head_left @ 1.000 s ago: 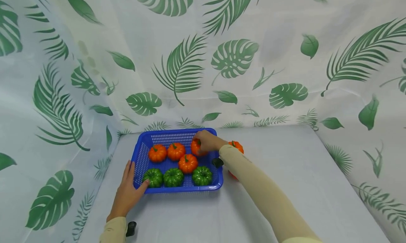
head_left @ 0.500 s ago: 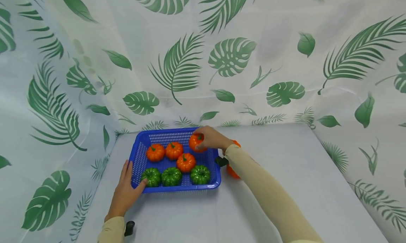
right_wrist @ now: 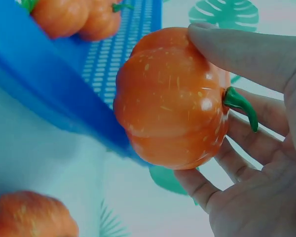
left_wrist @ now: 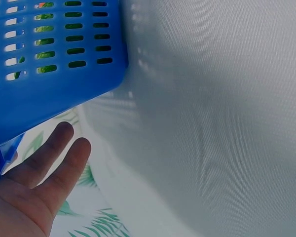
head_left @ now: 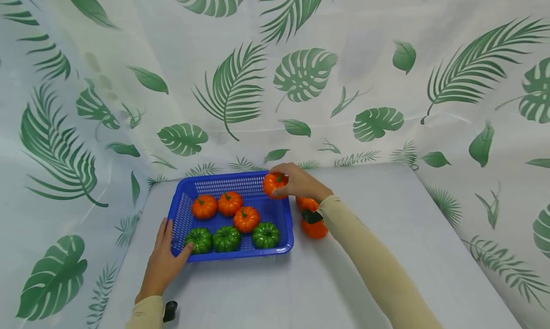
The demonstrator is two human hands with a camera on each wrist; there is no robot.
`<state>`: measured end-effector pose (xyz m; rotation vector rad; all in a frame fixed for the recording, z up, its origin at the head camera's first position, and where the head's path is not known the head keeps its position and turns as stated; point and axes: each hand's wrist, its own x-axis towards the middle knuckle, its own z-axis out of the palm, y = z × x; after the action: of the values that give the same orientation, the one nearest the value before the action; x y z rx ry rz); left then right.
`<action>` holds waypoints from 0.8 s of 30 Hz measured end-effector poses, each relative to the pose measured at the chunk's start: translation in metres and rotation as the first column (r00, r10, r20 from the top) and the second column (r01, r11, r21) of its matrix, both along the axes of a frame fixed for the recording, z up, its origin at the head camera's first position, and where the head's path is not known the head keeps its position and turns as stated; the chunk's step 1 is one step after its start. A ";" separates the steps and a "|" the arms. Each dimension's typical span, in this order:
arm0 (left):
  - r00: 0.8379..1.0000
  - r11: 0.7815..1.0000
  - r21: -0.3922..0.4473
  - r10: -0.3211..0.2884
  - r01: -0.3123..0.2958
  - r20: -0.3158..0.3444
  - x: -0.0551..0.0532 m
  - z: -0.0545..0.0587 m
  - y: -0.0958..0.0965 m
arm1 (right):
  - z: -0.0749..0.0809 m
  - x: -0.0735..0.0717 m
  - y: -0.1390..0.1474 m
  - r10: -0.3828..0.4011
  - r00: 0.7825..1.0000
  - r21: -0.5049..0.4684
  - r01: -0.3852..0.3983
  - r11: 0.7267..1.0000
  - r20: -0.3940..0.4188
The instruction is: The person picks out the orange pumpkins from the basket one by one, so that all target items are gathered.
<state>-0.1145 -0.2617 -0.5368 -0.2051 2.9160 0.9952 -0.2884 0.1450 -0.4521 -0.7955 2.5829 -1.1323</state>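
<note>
My right hand [head_left: 301, 181] holds a small orange pumpkin [head_left: 271, 185] by its sides, over the right rim of a blue plastic basket [head_left: 234, 258]. Thumb and fingertips press the pumpkin from opposite sides in the right wrist view; its green stem [right_wrist: 240, 106] points toward the palm. My left hand [head_left: 165, 264] rests at the basket's near-left corner, thumb over the rim beside a green pumpkin [head_left: 200, 240]. Two straight, spread fingers [left_wrist: 66, 165] of it show below the basket wall in the left wrist view. Several orange pumpkins [head_left: 247, 219] and green pumpkins [head_left: 227, 238] lie inside the basket.
Two orange pumpkins, a nearer one [head_left: 314, 229] and one farther back [head_left: 307, 204], sit on the white table [head_left: 386, 233] just right of the basket. A leaf-patterned curtain [head_left: 258, 90] hangs behind and at both sides.
My right hand has lifted the orange pumpkin from the basket's far-right corner, up and rightward to the right rim. My left hand stays at the basket corner. The view has shifted slightly.
</note>
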 end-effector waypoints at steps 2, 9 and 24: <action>1.000 1.000 0.002 -0.007 0.007 -0.002 0.000 0.001 -0.001 | 0.001 0.002 0.007 -0.014 1.000 -0.001 0.014 1.000 -0.004; 1.000 1.000 0.007 -0.013 0.013 0.003 0.000 0.001 -0.001 | 0.001 0.006 0.032 -0.082 0.996 0.028 0.083 0.996 -0.031; 1.000 1.000 0.003 -0.011 0.011 -0.003 0.001 0.003 0.000 | -0.015 0.017 0.093 -0.214 0.976 -0.015 0.213 0.977 -0.038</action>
<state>-0.1131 -0.2621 -0.5336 -0.1872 2.9147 0.9985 -0.2714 0.2376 -0.4670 -0.5570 2.7509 -1.1989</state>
